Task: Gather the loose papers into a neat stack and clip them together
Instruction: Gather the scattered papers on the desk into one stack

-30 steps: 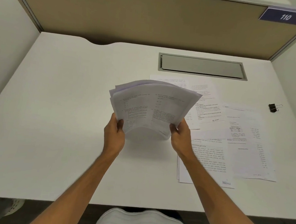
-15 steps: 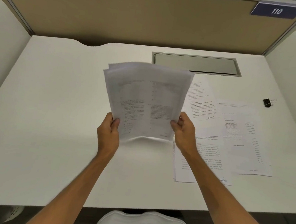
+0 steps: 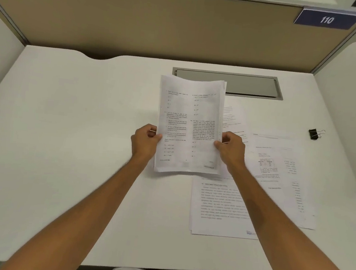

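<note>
paper stack [image 3: 190,125] held long axis pointing away, left hand [image 3: 145,141] and right hand [image 3: 231,149] clamping its side edges

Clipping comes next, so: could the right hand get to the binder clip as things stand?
Probably not yet: the right hand is gripping the paper stack. The binder clip lies in the open to its right, nothing blocking it.

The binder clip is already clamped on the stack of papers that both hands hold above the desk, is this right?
Not quite. The head view shows the binder clip lying on the desk at far right, apart from the stack of papers. The left hand and right hand do hold that stack.
</note>
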A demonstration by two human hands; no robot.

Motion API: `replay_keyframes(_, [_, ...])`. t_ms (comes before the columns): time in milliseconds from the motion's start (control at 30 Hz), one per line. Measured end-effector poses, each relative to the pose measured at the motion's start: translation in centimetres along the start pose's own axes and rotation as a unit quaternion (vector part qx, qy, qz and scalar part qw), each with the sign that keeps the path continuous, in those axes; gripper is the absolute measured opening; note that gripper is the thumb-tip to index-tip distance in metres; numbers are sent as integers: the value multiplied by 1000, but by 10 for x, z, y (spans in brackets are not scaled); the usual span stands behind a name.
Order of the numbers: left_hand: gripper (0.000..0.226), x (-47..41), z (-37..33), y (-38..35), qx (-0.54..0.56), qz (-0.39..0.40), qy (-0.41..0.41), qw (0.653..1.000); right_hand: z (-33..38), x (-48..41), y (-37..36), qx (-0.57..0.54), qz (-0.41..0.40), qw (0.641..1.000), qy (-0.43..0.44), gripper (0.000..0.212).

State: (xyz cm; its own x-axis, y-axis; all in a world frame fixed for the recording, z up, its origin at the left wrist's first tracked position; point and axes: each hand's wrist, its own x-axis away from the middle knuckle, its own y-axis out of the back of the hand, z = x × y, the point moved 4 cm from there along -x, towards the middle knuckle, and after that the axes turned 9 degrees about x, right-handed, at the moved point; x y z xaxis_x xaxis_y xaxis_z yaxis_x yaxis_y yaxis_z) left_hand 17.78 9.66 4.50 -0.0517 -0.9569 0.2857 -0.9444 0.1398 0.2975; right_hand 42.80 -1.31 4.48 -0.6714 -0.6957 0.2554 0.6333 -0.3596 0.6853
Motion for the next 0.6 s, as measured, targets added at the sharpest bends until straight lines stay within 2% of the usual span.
replay_keyframes(100, [8,-18,7,-17,-13,3,48,999,0,-22,-4,55,21,998,1,20])
replay_keyframes(200, [11,-31,11,-27,-44,-10,66,997,-3,-40,-12,68,36,997,-20,12])
replay_keyframes(367, [13,-47,9,-42,-71,-35,98,992,-5,-57,-25,102,13,993,-63,7])
replay_keyframes(500, [12,-52,9,-48,-71,-50,128,988,-5,-63,-33,108,22,989,-101,15])
replay_keyframes(600, [18,-53,13,-48,-71,-54,144,986,-5,-69,-34,107,28,984,-138,36])
